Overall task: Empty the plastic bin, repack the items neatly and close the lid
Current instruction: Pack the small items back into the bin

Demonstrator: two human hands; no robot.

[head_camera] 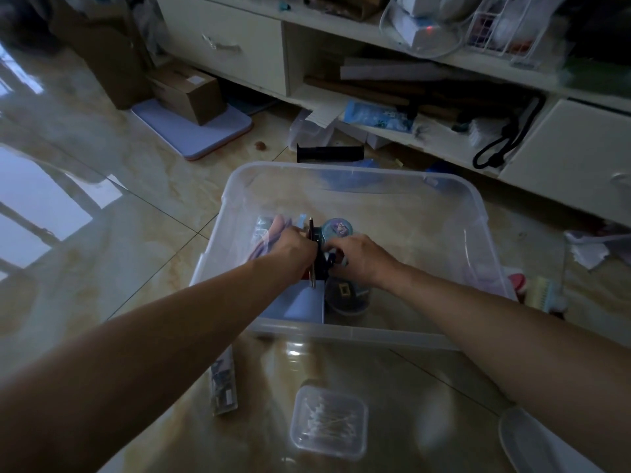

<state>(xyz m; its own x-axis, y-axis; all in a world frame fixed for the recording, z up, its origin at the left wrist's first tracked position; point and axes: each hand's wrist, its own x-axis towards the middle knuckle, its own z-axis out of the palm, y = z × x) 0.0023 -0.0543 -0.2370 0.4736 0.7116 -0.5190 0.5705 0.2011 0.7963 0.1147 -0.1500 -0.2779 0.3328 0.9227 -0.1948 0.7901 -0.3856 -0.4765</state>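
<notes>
A clear plastic bin [355, 175] stands open on the tiled floor. Both hands reach into its near left part. My left hand [295, 245] is closed around a flat gold-edged item held upright against a black object [319, 264]. My right hand [362, 259] grips the same black object from the right. Behind the hands stands a round blue tub [336, 228]. Pinkish cloth [269, 233] lies at the left wall. A white box [304, 302] and a dark round jar [348, 297] sit near the front wall.
On the floor in front of the bin lie a clear box of cotton swabs [329, 421] and a long narrow packet [223, 387]. A clear lid edge [532, 442] shows at bottom right. A black roll [329, 153] lies behind the bin, below a cluttered cabinet [426, 131].
</notes>
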